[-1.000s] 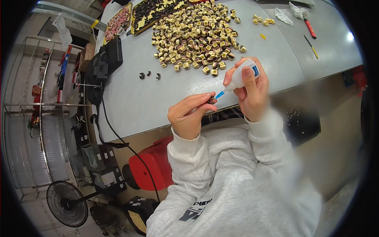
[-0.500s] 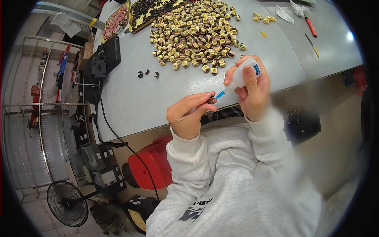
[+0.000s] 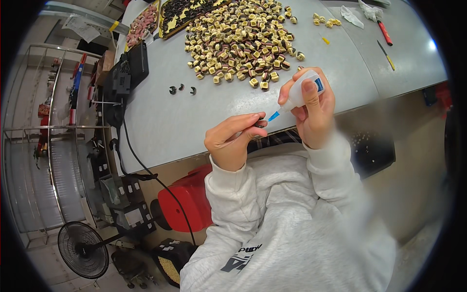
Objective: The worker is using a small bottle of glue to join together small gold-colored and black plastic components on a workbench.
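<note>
My right hand (image 3: 314,114) grips a small white squeeze bottle (image 3: 302,91) with a blue nozzle, tilted down to the left. The nozzle tip meets a tiny dark part (image 3: 261,123) pinched between thumb and fingers of my left hand (image 3: 232,139), just over the front edge of the grey table (image 3: 160,121). Behind my hands lies a big heap of several small yellow, pink and dark pieces (image 3: 241,36). Three small black curved parts (image 3: 182,89) lie loose on the table to the left.
Trays of dark and pink pieces (image 3: 165,14) stand at the table's far left. A black device (image 3: 124,73) with a cable sits on the left edge. A red-handled tool (image 3: 384,31), a yellow-tipped tool (image 3: 387,54) and white cloth (image 3: 351,15) lie far right. A red stool (image 3: 187,204) and fan (image 3: 83,249) stand below.
Both hands hold their place with the bottle nozzle kept at the pinched part; the view has only shifted slightly.
</note>
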{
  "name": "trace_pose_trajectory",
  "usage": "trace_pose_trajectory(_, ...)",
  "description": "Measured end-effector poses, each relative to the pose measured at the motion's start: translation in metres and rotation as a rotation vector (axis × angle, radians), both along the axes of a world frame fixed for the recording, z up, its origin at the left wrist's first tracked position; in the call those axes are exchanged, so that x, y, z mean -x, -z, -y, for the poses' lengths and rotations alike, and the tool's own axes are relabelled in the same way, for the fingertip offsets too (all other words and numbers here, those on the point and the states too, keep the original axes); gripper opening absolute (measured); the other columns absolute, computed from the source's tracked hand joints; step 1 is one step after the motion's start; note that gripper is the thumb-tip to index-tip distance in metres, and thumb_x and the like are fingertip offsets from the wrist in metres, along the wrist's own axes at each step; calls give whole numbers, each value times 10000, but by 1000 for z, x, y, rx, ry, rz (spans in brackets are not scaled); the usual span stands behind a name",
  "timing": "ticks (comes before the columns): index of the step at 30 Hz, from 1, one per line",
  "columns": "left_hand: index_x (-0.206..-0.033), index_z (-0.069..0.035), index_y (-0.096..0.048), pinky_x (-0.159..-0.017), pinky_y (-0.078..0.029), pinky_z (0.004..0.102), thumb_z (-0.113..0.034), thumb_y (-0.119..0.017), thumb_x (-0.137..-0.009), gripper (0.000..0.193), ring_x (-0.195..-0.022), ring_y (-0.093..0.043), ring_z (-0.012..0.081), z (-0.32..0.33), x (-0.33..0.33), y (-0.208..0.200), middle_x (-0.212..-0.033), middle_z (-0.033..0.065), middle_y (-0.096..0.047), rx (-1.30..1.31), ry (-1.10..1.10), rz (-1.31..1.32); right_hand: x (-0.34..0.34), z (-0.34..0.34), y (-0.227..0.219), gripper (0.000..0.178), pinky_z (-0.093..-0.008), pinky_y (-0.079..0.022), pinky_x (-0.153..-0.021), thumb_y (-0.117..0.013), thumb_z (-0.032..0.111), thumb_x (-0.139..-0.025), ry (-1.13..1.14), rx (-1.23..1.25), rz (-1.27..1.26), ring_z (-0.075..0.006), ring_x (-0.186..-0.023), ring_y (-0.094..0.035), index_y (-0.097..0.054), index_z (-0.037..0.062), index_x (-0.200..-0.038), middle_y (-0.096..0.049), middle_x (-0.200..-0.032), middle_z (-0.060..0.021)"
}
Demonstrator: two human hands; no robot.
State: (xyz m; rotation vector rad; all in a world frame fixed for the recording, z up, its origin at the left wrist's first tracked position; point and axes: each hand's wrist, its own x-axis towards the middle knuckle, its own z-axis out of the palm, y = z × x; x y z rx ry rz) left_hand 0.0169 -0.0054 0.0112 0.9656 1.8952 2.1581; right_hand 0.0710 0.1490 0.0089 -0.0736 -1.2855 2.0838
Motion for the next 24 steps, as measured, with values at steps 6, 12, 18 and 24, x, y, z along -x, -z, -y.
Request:
trace_pose_trajectory(6, -936, 74, -669, -689, -584, 288, 144, -684, -725, 222, -779, -687, 229, 0, 0, 2, -903, 187, -683, -44, 15, 51, 0, 0, 0, 310, -180, -291, -438, -501, 363, -970, 12, 10, 5, -50, -564, -495, -469, 57, -1010, -639, -738, -95)
trace_pose_trajectory(12, -932, 70, -665, -693, -579, 291, 111, -719, -717, 226, -778, -686, 223, -1, 0, 3, -885, 181, -686, -45, 13, 53, 0, 2, -2, 309, -178, -290, -443, -496, 368, -971, 40, 13, 13, -41, -562, -476, -464, 63, -1012, -640, -745, -92)
trace_pose_trajectory(18, -931, 64, -666, -689, -575, 283, 98, -727, -717, 225, -773, -686, 213, -1, 0, 4, -870, 170, -689, -39, 11, 37, 1, 2, -1, 305, -176, -292, -450, -494, 366, -972, 50, -3, 21, -38, -566, -469, -461, 65, -1010, -642, -754, -92)
trace_pose_trajectory(24, -930, 60, -669, -685, -571, 275, 90, -733, -716, 225, -765, -684, 202, -1, -1, 5, -865, 161, -691, -25, 2, 31, 0, 3, 1, 307, -166, -270, -456, -486, 367, -975, 49, -12, 16, -32, -531, -374, -470, 67, -1037, -630, -777, -107)
